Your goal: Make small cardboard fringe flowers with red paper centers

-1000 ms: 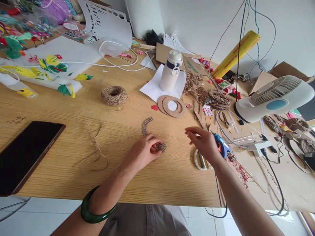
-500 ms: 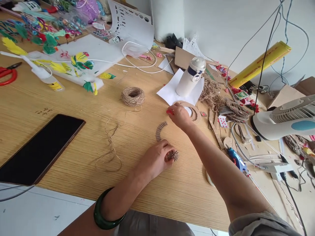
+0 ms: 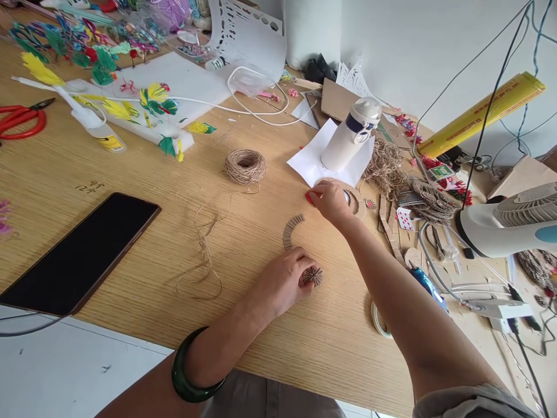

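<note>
A: Left hand (image 3: 282,281)?
B: Fingers curled, pinching the fluted cardboard rosette (image 3: 313,276) against the surface (image 3: 304,339), front centre. It is round with no long axis, and its face is tilted upward.
A: Right hand (image 3: 333,200)?
B: Fingertips down on a red scrap (image 3: 309,198); I cannot tell whether it grips. A curved corrugated strip (image 3: 291,230) lies between the hands. A cardboard ring (image 3: 360,204) and a white bottle (image 3: 350,134) sit just beyond.

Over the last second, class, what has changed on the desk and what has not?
The right hand moved from beside the blue glue gun forward to the small red piece by the cardboard ring. The left hand stayed on the pleated cardboard rosette.
</note>
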`<state>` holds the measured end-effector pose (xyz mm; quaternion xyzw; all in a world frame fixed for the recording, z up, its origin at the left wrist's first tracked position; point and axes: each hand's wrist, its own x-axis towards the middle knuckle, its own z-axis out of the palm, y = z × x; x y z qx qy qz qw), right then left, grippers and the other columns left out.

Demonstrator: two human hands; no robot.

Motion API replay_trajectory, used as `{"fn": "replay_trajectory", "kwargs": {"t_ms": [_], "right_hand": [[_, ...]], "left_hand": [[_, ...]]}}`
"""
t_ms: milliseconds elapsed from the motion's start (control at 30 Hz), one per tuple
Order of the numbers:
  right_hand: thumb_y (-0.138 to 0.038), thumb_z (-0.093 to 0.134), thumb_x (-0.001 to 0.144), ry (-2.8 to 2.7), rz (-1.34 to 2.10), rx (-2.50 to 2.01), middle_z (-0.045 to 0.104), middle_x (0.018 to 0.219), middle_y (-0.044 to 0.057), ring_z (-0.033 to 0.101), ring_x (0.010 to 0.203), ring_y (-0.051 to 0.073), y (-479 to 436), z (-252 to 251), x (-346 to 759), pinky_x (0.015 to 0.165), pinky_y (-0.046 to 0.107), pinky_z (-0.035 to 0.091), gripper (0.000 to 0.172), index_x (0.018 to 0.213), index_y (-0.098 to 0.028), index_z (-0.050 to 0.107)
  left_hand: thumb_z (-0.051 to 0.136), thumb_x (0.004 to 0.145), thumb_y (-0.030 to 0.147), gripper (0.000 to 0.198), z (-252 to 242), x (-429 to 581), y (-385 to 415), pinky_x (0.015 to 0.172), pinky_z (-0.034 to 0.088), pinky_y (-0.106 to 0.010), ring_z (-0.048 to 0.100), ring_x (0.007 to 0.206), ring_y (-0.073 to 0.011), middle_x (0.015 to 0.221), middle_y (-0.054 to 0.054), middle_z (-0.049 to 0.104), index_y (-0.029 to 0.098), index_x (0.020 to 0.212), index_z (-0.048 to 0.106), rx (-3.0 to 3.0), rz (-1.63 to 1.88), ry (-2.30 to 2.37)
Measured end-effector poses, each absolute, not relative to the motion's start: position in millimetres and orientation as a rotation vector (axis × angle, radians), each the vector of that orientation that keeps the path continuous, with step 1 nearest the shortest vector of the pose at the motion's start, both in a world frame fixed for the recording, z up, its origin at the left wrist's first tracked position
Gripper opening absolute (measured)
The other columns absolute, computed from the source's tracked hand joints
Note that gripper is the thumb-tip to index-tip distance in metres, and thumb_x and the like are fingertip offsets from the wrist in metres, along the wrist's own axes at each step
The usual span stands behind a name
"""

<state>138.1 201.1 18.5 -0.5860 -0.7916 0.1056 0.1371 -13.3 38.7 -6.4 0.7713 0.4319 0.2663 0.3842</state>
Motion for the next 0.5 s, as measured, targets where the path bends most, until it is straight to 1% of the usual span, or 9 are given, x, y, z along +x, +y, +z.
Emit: {"fn": "replay_trajectory", "kwargs": {"t_ms": [100, 200, 267, 400, 500], "right_hand": [[-0.006, 0.052, 0.078, -2.276, 0.319, -1.707, 0.068, 0.083, 0.006, 0.059, 0.075, 0.018, 203.6, 18.6, 138.1, 0.071, 0.03, 0.046, 0.025, 0.071, -0.018, 0.074], [-0.008, 0.054, 0.076, -2.246, 0.323, -1.748, 0.066, 0.08, 0.006, 0.057, 0.069, 0.017, 204.3, 19.2, 137.4, 0.065, 0.03, 0.045, 0.021, 0.067, -0.016, 0.071], [-0.01, 0.055, 0.077, -2.241, 0.326, -1.759, 0.065, 0.078, 0.007, 0.056, 0.067, 0.017, 203.9, 20.1, 136.8, 0.062, 0.03, 0.044, 0.021, 0.063, -0.016, 0.068], [-0.008, 0.053, 0.079, -2.297, 0.344, -1.715, 0.066, 0.078, 0.006, 0.057, 0.071, 0.017, 203.5, 22.4, 136.2, 0.068, 0.03, 0.045, 0.028, 0.055, -0.018, 0.064], [-0.005, 0.053, 0.078, -2.32, 0.344, -1.697, 0.069, 0.084, 0.007, 0.058, 0.074, 0.018, 204.0, 22.7, 136.9, 0.07, 0.032, 0.045, 0.027, 0.06, -0.017, 0.067]], "left_hand": [[0.067, 0.075, 0.006, 0.029, -4.9, -13.3, 39.0, 0.074, 0.054, -0.03, 0.058, 0.07, -0.0125, 0.097, -0.003, 0.064, 0.017, 0.101, 0.069, 1.961, 0.668, 1.101], [0.068, 0.075, 0.005, 0.029, -3.1, -13.2, 39.3, 0.073, 0.053, -0.028, 0.058, 0.07, -0.0122, 0.097, -0.003, 0.064, 0.017, 0.101, 0.069, 1.935, 0.652, 1.1], [0.069, 0.074, 0.005, 0.029, -2.3, -13.4, 39.3, 0.074, 0.053, -0.028, 0.058, 0.072, -0.0123, 0.099, -0.003, 0.064, 0.017, 0.101, 0.069, 1.925, 0.649, 1.102], [0.068, 0.075, 0.005, 0.028, -1.2, -13.9, 39.0, 0.075, 0.053, -0.028, 0.058, 0.072, -0.0123, 0.099, -0.003, 0.064, 0.017, 0.1, 0.069, 1.935, 0.653, 1.107], [0.068, 0.074, 0.004, 0.028, -0.3, -14.0, 39.0, 0.074, 0.053, -0.028, 0.058, 0.071, -0.0123, 0.098, -0.003, 0.064, 0.017, 0.1, 0.069, 1.926, 0.637, 1.114]]}}
